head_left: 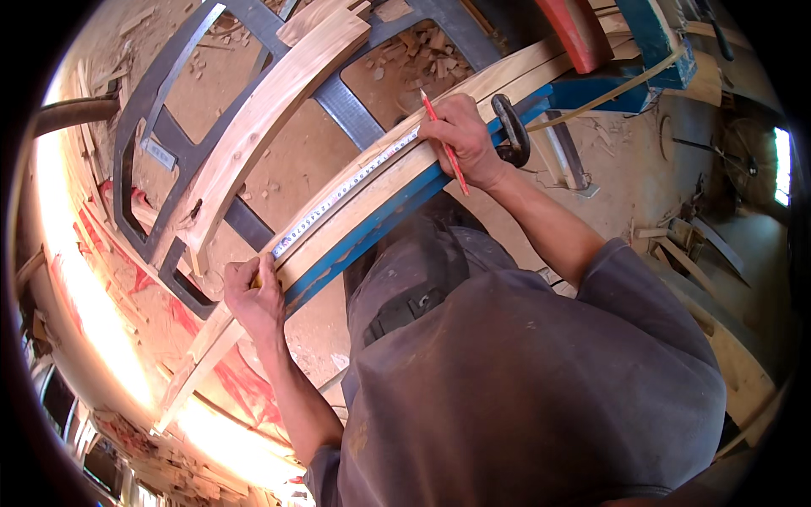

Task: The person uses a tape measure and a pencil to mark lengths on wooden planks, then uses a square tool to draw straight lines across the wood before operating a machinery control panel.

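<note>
A white tape measure blade [346,186] lies stretched along a long wooden board [380,190], which rests on a blue metal beam [372,226]. At its lower left end, my left hand [253,296] is closed around the tape's case, of which only a bit of yellow shows. Farther up the board, my right hand [465,144] grips a red pencil [429,106], sharpened tip up and away from me. The fingers of that hand rest at the blade's far end and hide it. Just right of them, a black clamp [513,131] sits on the board and beam.
Beyond the board stands a dark grey metal frame [351,110] with a curved wooden piece [262,110] across it. A metal measuring tool [159,154] lies on the frame's left. Wood offcuts [418,55] litter the floor. A red metal part [579,38] overhangs the board's far end.
</note>
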Demonstrator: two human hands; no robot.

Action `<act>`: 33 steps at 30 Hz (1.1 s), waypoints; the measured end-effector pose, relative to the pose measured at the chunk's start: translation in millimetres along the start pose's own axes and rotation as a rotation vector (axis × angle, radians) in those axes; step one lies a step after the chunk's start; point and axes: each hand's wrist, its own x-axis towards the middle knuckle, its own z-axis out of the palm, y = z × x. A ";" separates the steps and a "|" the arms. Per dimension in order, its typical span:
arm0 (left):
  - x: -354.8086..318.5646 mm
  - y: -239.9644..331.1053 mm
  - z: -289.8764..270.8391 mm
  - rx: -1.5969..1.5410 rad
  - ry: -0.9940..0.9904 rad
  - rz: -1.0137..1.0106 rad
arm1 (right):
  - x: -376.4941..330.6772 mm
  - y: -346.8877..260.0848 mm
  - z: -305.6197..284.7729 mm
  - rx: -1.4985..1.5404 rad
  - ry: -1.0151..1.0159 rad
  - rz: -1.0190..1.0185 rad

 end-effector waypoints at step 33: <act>13.3 3.6 1.0 0.159 -0.134 -0.206 | -2.7 -1.0 1.9 -0.003 -0.022 -0.023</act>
